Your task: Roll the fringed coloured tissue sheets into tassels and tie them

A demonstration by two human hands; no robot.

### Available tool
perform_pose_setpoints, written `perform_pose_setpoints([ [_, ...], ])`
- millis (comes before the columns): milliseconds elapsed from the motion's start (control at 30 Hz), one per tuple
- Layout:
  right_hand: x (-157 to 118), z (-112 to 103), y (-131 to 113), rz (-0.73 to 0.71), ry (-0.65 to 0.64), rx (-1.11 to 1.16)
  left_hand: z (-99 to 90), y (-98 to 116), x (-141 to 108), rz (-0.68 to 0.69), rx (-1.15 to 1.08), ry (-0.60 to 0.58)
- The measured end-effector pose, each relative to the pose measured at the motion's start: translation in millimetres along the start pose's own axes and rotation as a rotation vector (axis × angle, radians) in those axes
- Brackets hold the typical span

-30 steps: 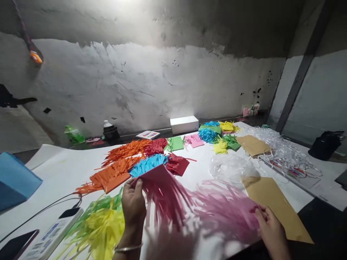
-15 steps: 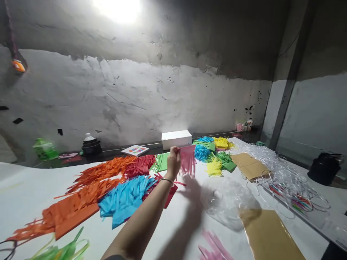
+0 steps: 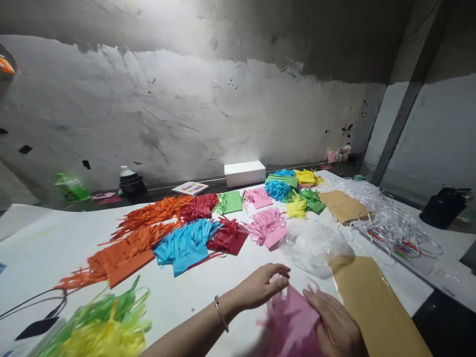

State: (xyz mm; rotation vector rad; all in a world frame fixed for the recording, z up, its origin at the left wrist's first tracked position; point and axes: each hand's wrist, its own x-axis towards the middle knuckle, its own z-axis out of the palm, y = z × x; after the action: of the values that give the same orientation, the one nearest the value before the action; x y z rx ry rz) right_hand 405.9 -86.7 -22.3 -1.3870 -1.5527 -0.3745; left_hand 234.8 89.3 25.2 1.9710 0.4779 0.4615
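A pink fringed paper piece [image 3: 297, 317] is between my two hands near the bottom of the view, partly blurred. My left hand [image 3: 266, 285], with a bracelet on the wrist, has its fingers closed on the upper left of the piece. At its right edge, my right hand [image 3: 336, 322] grips the paper between thumb and fingers. Another pink fringed piece [image 3: 268, 228] lies flat on the white table [image 3: 208, 302] beyond them. Left of it are dark red [image 3: 228, 237], blue [image 3: 188, 243] and orange [image 3: 126, 260] fringed pieces.
Crumpled clear plastic [image 3: 316, 243] and a brown envelope [image 3: 375, 302] lie to the right. Yellow and green strips [image 3: 107, 327] sit at the lower left. A white box [image 3: 244, 174] stands against the back wall, and clear strings [image 3: 383, 210] spread at the far right.
My left hand has come back toward me from the far side. Pink fringed pieces now lie flat at the middle. My right hand has come into view, and the lower pink piece is raised between both hands.
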Motion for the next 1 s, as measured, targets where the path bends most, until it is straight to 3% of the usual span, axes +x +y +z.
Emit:
perform_pose_setpoints([
  [33, 9, 2, -5, -0.122, -0.011, -0.006, 6.0, 5, -11, -0.04, -0.061, -0.038],
  [100, 23, 5, -16, -0.232, -0.027, 0.011, 14.1, 9, -32, -0.113, -0.197, -0.064],
  [200, 31, 10, -35, -0.181, -0.064, 0.126, 17.0, 9, -60, -0.165, -0.367, 0.009],
  [333, 31, 17, -50, -0.141, -0.121, 0.248, 16.2, 11, -89, -0.219, -0.687, 0.213],
  [367, 32, 19, -51, -0.144, -0.103, 0.245, 16.5, 12, -94, -0.238, -0.755, 0.232],
  [433, 34, 22, -51, -0.162, -0.053, 0.214, 17.1, 12, -103, -0.275, -0.823, 0.163],
  [567, 38, 27, -47, -0.254, 0.003, 0.188, 14.5, 9, -115, -0.294, -0.82, -0.035],
  [667, 36, 32, -45, -0.27, 0.035, 0.179, 7.6, 10, -119, -0.237, -0.771, 0.049],
  [867, 28, 37, -41, -0.247, 0.055, 0.161, -23.5, 22, -107, -0.236, -0.333, 0.322],
  [933, 28, 37, -40, -0.259, 0.045, 0.171, -34.2, 27, -101, -0.216, -0.286, 0.324],
  [1000, 28, 38, -39, -0.27, 0.029, 0.181, -39.8, 30, -95, -0.21, -0.261, 0.254],
])
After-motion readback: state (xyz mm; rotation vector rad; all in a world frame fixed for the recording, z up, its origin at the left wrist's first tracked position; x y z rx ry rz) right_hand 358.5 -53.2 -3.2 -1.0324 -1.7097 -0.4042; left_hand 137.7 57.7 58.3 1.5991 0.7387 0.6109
